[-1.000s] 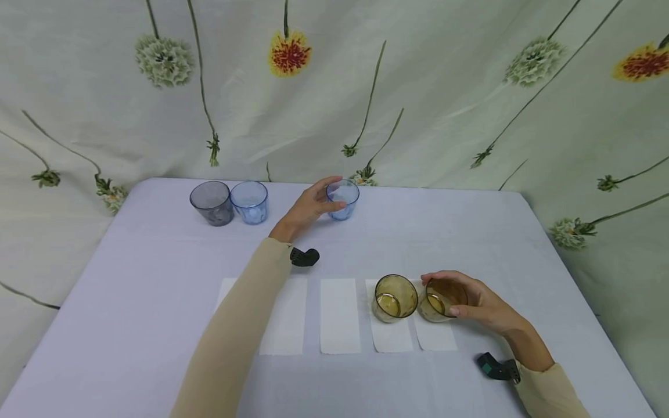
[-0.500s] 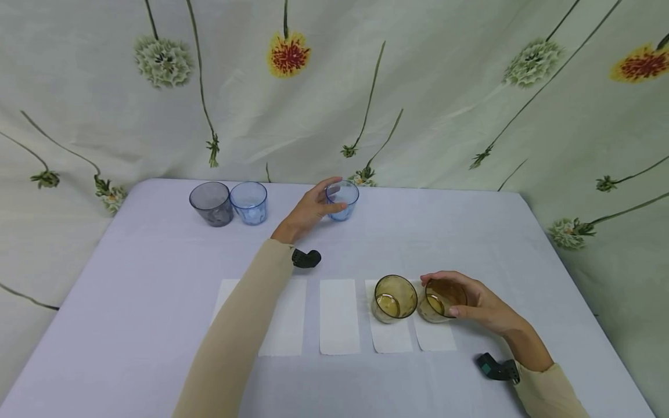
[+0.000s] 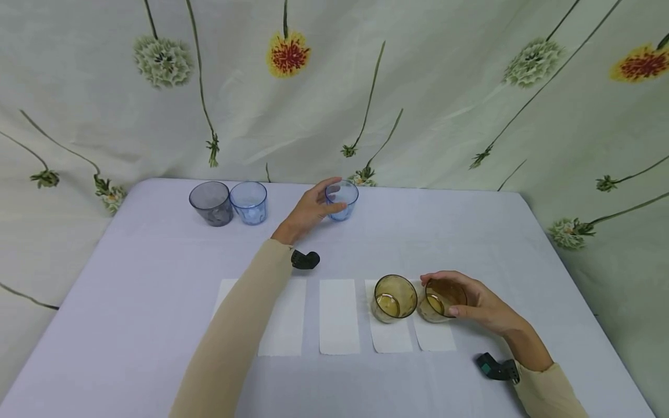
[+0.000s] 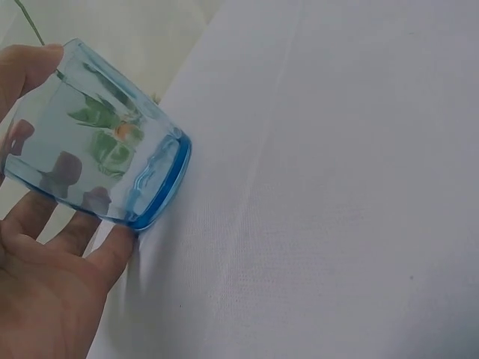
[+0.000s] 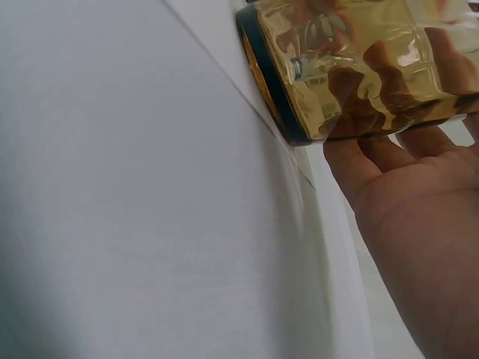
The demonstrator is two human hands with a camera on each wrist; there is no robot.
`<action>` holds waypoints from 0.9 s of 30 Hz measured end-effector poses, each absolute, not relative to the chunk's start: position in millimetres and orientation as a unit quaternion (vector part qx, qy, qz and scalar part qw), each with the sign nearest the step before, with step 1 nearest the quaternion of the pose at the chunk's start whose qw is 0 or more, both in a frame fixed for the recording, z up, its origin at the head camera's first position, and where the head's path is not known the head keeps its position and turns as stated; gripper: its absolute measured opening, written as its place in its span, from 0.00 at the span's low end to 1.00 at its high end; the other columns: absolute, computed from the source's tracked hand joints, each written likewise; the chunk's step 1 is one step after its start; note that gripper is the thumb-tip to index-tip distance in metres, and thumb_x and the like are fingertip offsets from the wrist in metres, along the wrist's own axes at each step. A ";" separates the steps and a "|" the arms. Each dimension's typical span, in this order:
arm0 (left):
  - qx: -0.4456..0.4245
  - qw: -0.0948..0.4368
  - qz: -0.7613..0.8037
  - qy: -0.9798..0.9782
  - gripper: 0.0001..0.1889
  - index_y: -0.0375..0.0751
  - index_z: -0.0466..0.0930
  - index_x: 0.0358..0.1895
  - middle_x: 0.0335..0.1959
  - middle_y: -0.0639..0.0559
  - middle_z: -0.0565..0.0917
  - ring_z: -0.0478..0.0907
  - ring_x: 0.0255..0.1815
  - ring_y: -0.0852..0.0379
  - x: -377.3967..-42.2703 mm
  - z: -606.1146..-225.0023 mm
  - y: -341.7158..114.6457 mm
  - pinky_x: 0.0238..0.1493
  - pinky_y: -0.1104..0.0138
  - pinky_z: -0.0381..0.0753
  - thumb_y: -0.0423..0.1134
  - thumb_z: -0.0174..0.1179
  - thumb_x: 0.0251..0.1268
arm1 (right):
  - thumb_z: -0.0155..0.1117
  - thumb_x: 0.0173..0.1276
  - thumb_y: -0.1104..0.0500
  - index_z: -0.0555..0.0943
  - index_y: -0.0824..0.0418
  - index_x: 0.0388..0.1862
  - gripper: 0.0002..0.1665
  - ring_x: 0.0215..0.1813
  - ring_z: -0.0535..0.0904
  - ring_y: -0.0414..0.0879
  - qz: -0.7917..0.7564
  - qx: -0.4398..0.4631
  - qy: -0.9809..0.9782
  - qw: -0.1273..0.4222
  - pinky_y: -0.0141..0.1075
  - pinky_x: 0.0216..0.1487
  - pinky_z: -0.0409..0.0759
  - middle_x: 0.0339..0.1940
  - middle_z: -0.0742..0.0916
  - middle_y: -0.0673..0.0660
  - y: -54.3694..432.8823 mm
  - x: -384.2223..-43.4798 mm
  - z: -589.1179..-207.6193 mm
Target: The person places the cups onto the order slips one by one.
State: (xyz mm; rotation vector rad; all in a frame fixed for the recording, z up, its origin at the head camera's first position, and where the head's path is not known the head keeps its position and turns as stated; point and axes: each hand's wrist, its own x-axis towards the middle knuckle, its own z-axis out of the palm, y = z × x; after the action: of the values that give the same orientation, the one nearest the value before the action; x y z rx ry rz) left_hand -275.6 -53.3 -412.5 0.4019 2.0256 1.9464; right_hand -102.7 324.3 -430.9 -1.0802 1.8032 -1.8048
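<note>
a free amber glass [image 3: 395,299] is stood upright on a white paper strip [image 3: 393,339]. just to the right of that glass, a held amber glass [image 3: 434,305] is gripped by the right hand [image 3: 483,302], with the thumb set on the near side and the fingers curled around the wall, seen through the tinted glass. a second paper strip [image 3: 438,339] is laid under it; whether the base is rested on the strip cannot be told.

beyond the free amber glass and to its left, near the far edge of the table [image 3: 444,232], a held blue glass [image 3: 346,194] is grasped upright by the left hand [image 3: 305,215], the thumb pressed across the near side and the parted fingers bent around the other.

farther left, also beyond the free amber glass, a dark grey glass [image 3: 211,203] and a standing blue glass [image 3: 250,203] are set side by side. to the left of the free amber glass, a bare strip [image 3: 339,316] is laid, and more strips [image 3: 286,325] are partly covered by the left sleeve [image 3: 235,331].
</note>
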 end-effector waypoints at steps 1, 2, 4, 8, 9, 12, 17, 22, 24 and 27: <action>0.140 0.150 0.677 0.707 0.37 0.50 0.59 0.78 0.77 0.46 0.63 0.58 0.79 0.48 -275.9 -412.8 -53.6 0.69 0.52 0.68 0.36 0.65 0.68 | 0.48 0.66 0.84 0.56 0.78 0.73 0.36 0.78 0.63 0.50 -0.641 -0.385 0.639 0.184 0.33 0.77 0.60 0.75 0.68 0.70 324.2 -102.8 -430.8; 0.140 0.149 0.676 0.708 0.37 0.50 0.60 0.78 0.77 0.46 0.63 0.59 0.78 0.49 -276.3 -413.2 -53.9 0.68 0.52 0.69 0.36 0.66 0.68 | 0.48 0.66 0.84 0.56 0.79 0.73 0.36 0.78 0.63 0.50 -0.641 -0.386 0.638 0.183 0.33 0.77 0.60 0.75 0.68 0.70 324.2 -102.9 -430.7; 0.141 0.146 0.673 0.711 0.37 0.51 0.60 0.78 0.76 0.47 0.64 0.59 0.78 0.49 -276.9 -413.7 -54.6 0.67 0.52 0.70 0.37 0.66 0.67 | 0.48 0.65 0.84 0.56 0.79 0.73 0.36 0.78 0.63 0.51 -0.641 -0.385 0.638 0.183 0.33 0.77 0.60 0.75 0.67 0.71 324.1 -103.1 -430.5; 0.142 0.144 0.664 0.720 0.38 0.51 0.60 0.77 0.76 0.48 0.64 0.59 0.78 0.49 -277.6 -413.3 -56.2 0.67 0.53 0.70 0.38 0.67 0.67 | 0.49 0.65 0.84 0.57 0.78 0.73 0.36 0.78 0.63 0.50 -0.637 -0.382 0.645 0.181 0.32 0.76 0.60 0.75 0.68 0.70 324.3 -103.3 -430.3; 0.142 0.144 0.662 0.722 0.38 0.52 0.61 0.77 0.76 0.48 0.64 0.59 0.78 0.49 -277.6 -413.0 -56.6 0.67 0.53 0.71 0.38 0.67 0.67 | 0.49 0.65 0.84 0.57 0.78 0.73 0.36 0.78 0.64 0.50 -0.636 -0.380 0.647 0.181 0.32 0.76 0.60 0.75 0.68 0.70 324.3 -103.3 -430.2; 0.142 0.145 0.656 0.727 0.38 0.52 0.61 0.77 0.76 0.47 0.65 0.59 0.78 0.49 -277.9 -412.5 -57.7 0.66 0.53 0.71 0.39 0.68 0.66 | 0.49 0.65 0.84 0.57 0.78 0.73 0.36 0.78 0.64 0.50 -0.636 -0.376 0.649 0.182 0.32 0.76 0.60 0.75 0.68 0.69 324.5 -103.2 -430.2; 0.142 0.141 0.650 0.734 0.38 0.52 0.62 0.77 0.75 0.48 0.66 0.60 0.77 0.48 -276.5 -410.3 -58.5 0.69 0.52 0.69 0.40 0.68 0.65 | 0.50 0.66 0.83 0.57 0.77 0.73 0.36 0.78 0.64 0.49 -0.639 -0.369 0.649 0.186 0.32 0.76 0.60 0.75 0.69 0.67 325.0 -102.0 -430.9; 0.146 0.143 0.633 0.747 0.37 0.54 0.62 0.77 0.76 0.50 0.66 0.58 0.78 0.48 -273.3 -406.1 -60.4 0.72 0.51 0.66 0.42 0.68 0.66 | 0.49 0.66 0.84 0.57 0.77 0.74 0.36 0.78 0.64 0.50 -0.641 -0.374 0.644 0.186 0.32 0.76 0.60 0.75 0.68 0.69 325.2 -101.9 -432.2; 0.150 0.145 0.625 0.752 0.38 0.54 0.62 0.77 0.76 0.51 0.65 0.57 0.79 0.47 -272.3 -404.1 -61.6 0.73 0.50 0.66 0.43 0.68 0.66 | 0.48 0.65 0.85 0.57 0.78 0.74 0.37 0.78 0.64 0.50 -0.640 -0.377 0.644 0.184 0.33 0.76 0.61 0.75 0.68 0.70 325.5 -102.0 -432.6; 0.154 0.147 0.618 0.757 0.38 0.55 0.62 0.77 0.76 0.54 0.65 0.56 0.79 0.47 -270.5 -401.5 -64.1 0.73 0.50 0.65 0.44 0.68 0.65 | 0.48 0.66 0.84 0.57 0.78 0.74 0.36 0.78 0.63 0.50 -0.642 -0.376 0.642 0.185 0.32 0.76 0.61 0.75 0.68 0.70 325.9 -101.5 -433.1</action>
State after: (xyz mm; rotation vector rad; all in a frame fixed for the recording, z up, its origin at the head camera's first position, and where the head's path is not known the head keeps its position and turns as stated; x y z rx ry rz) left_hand -270.5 -64.1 -401.5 0.4419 2.1799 1.7778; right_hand -101.5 325.9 -433.1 -1.0609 1.8085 -1.8094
